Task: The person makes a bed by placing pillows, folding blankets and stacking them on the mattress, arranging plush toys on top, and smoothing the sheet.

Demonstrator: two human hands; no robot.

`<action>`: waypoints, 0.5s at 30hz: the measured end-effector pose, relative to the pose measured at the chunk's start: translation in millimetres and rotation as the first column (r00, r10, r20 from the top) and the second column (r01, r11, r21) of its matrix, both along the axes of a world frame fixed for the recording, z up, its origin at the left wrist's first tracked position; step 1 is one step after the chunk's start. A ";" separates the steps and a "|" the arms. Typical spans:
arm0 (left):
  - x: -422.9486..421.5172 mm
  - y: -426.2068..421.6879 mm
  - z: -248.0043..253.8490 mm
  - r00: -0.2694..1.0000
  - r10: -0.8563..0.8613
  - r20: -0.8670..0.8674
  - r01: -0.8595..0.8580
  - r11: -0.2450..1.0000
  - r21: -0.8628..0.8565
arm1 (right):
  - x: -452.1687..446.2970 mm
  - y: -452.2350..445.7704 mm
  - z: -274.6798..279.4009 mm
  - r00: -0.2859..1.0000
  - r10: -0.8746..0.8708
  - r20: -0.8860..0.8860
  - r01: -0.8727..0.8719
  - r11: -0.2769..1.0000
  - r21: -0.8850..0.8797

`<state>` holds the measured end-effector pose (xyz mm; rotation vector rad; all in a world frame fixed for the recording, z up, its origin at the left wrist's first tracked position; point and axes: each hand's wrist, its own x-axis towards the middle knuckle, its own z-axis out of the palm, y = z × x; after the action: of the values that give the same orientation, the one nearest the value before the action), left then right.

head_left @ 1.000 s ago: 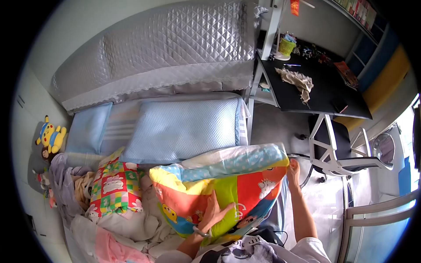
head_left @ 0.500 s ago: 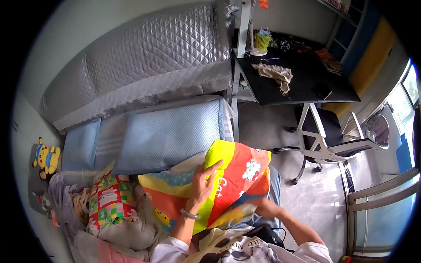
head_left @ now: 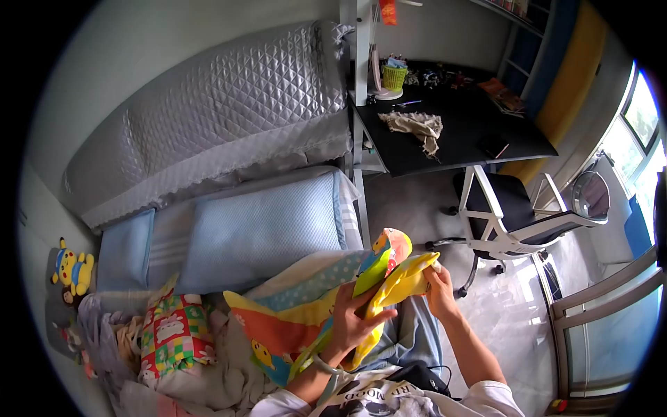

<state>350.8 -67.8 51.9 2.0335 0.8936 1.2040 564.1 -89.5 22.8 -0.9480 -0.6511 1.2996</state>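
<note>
A bright cartoon-print pillowcase (head_left: 285,330) in red, yellow and green lies bunched across my lap and the bed edge. My left hand (head_left: 352,321) grips its folded middle, thumb on top and fingers partly hidden by the cloth. My right hand (head_left: 439,281) pinches a yellow edge of the same cloth, holding it up to the right. Beneath it are my blue-clad legs and a dotted light-blue cloth (head_left: 313,281). Left of it, a checkered rabbit-print pillow (head_left: 182,333) rests on rumpled bedding.
A large blue pillow (head_left: 264,222) and a smaller one (head_left: 125,250) lie on the bed, below a quilted silver headboard (head_left: 229,104). A yellow plush toy (head_left: 72,267) is at the left. The black desk (head_left: 472,139) and white-framed chair (head_left: 500,222) stand right.
The pillowcase's broad red and lime panel has been folded down and gathered. My right hand has risen with a yellow edge; my left hand has shifted right and lower. The view has tilted slightly.
</note>
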 end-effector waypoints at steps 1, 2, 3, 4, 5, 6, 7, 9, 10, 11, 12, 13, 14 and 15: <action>3.9 -0.5 -2.7 1.000 -0.006 0.001 0.006 1.000 0.008 | 1.4 -1.5 6.9 1.000 -0.006 0.001 0.006 1.000 0.008; 6.9 -2.3 -4.2 0.998 0.020 0.051 -0.017 0.998 -0.068 | 3.0 -6.6 16.3 0.988 0.038 0.152 -0.052 0.994 0.092; 9.4 -2.5 -2.8 0.994 0.049 0.101 -0.034 0.989 -0.143 | 3.1 -8.8 24.4 0.951 0.065 0.303 -0.120 0.979 0.166; 10.5 -1.7 0.1 0.994 0.029 0.107 -0.017 0.993 -0.115 | 2.4 -8.6 21.2 0.935 0.095 0.341 -0.152 0.978 0.144; 11.7 -1.7 3.3 0.994 0.025 0.108 -0.013 0.994 -0.112 | 2.5 -9.0 19.1 0.910 0.106 0.401 -0.175 0.975 0.140; 13.0 -0.9 6.3 0.994 0.014 0.111 -0.001 0.994 -0.113 | -1.6 -9.9 27.4 0.898 0.117 0.423 -0.203 0.966 0.163; 14.1 -0.1 8.0 0.993 0.004 0.114 0.010 0.993 -0.114 | -6.4 -11.2 38.1 0.886 0.128 0.446 -0.231 0.955 0.185; 15.7 0.9 8.7 0.991 0.017 0.131 -0.002 0.993 -0.119 | -9.3 -10.1 48.5 0.852 0.112 0.511 -0.262 0.937 0.231; 15.9 1.3 8.9 0.989 0.035 0.145 -0.016 0.991 -0.131 | -9.5 -8.4 51.1 0.816 0.098 0.570 -0.297 0.917 0.268; 15.4 1.3 9.9 0.989 0.036 0.145 -0.017 0.992 -0.128 | -7.3 -6.1 50.6 0.816 0.097 0.570 -0.298 0.915 0.270; 14.7 0.7 11.5 0.989 0.015 0.146 0.007 0.989 -0.148 | -3.3 -3.7 48.6 0.776 0.138 0.615 -0.349 0.907 0.236; 14.1 0.0 12.4 0.989 -0.005 0.147 0.030 0.985 -0.168 | -0.9 -1.8 48.2 0.733 0.179 0.657 -0.397 0.896 0.198; 13.0 -0.8 12.2 0.989 -0.006 0.146 0.030 0.986 -0.167 | -1.7 0.2 50.4 0.733 0.178 0.656 -0.396 0.896 0.200; 11.8 -1.2 12.1 0.991 -0.018 0.131 0.037 0.989 -0.142 | -3.2 2.8 54.8 0.616 0.003 0.788 -0.357 0.892 0.276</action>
<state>362.6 -69.0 64.0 1.8261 0.8615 1.2052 560.9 -86.7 77.7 -1.0867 -1.6831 0.8058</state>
